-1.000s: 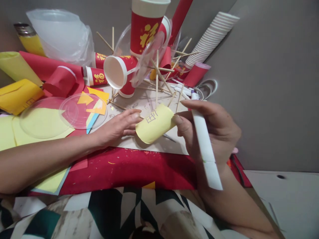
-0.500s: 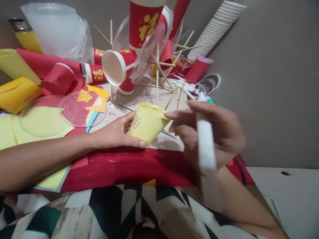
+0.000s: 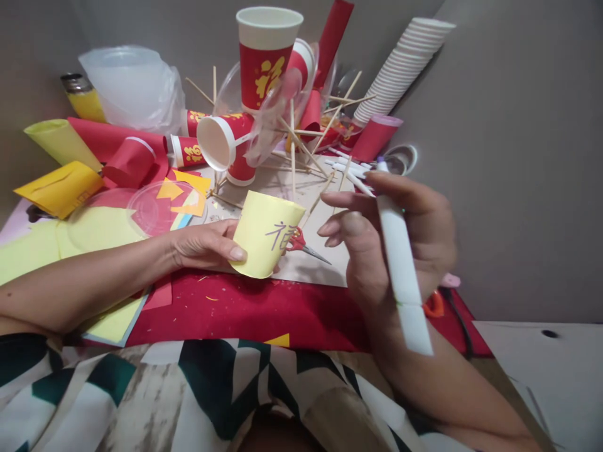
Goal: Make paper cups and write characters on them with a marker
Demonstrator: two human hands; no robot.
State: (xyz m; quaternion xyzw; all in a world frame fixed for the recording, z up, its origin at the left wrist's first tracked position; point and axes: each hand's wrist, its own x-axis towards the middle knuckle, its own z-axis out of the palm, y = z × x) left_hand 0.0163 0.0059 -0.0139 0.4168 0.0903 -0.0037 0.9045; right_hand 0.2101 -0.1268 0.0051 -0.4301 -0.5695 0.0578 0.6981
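Paper sleeve (image 3: 257, 235), yellow, one: centre of the frame, over the table (image 3: 330, 273), grasped by your left grip (image 3: 202, 245), your thumb on its near lower edge, your other fingers mostly hidden behind. Held by that edge, it seems, so your hand leaves the written side uncovered.

White marker (image 3: 406, 282), one: right of centre, slanting, purple end uppermost, lodged in your right grip (image 3: 421, 235) between thumb and forefinger. This carry appears to leave your fingertips loose; they are apart from the sleeve.

Scissors (image 3: 296, 238), red-handled: just behind the sleeve's right edge, blades pointing to the lower right.

Appearance of sleeve: pale, matt, curved, tilted, plain except for one large dark character wrapping out of view at the right. Lower edge rounded; whether a cup sits inside, you cannot tell from here. The red cup (image 3: 266, 66), upper centre, bears a gold character.
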